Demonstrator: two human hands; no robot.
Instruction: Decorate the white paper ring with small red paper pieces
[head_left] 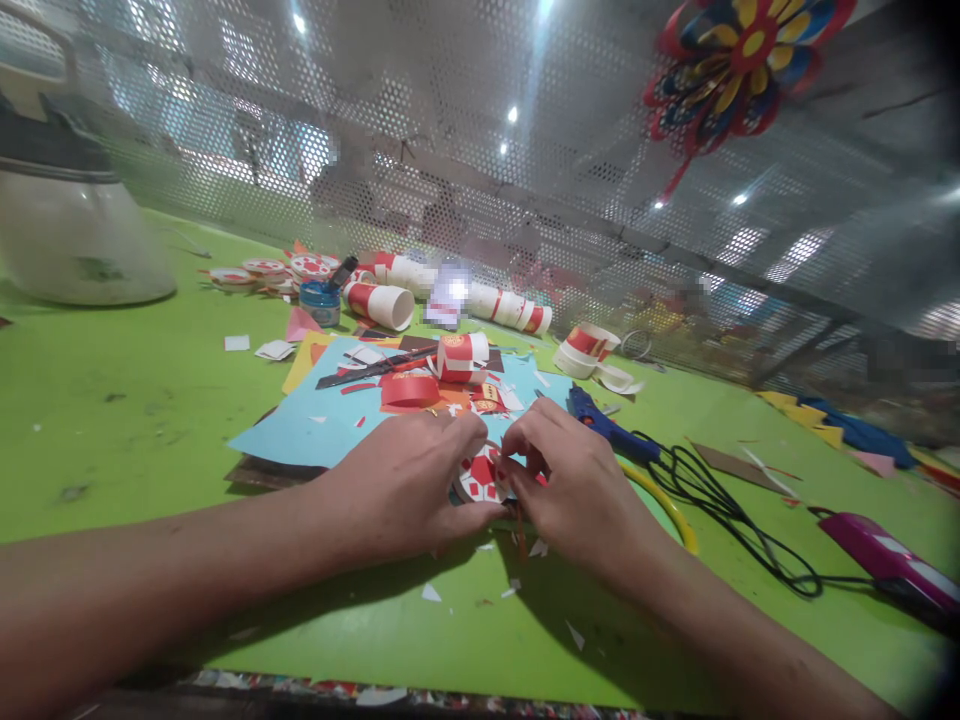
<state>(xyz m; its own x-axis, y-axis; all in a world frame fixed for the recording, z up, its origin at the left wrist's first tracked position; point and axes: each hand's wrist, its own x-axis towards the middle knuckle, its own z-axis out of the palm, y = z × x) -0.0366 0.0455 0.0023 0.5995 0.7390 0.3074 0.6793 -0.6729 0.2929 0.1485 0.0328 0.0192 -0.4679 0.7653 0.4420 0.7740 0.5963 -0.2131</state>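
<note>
A small round disc (482,476) with red and white patches is between my hands, just in front of a light blue paper sheet (281,420). My left hand (409,480) grips the disc's left side, its thumb along the near edge. On the right, my right hand (562,480) is closed, thumb and fingers pinched at the disc's right edge; whatever lies between those fingertips is too small to name. Scissors (375,370), a red paper ring (409,390) and a red and white cup piece (462,357) lie on the sheets beyond my hands.
On the green table (135,430) are a blue glue gun (611,425), black cable (739,515), magenta device (889,560), blue jar (320,302) and cut paper cups (381,306). A large pale container (75,230) stands at left. Patterned discs (311,265) are piled behind.
</note>
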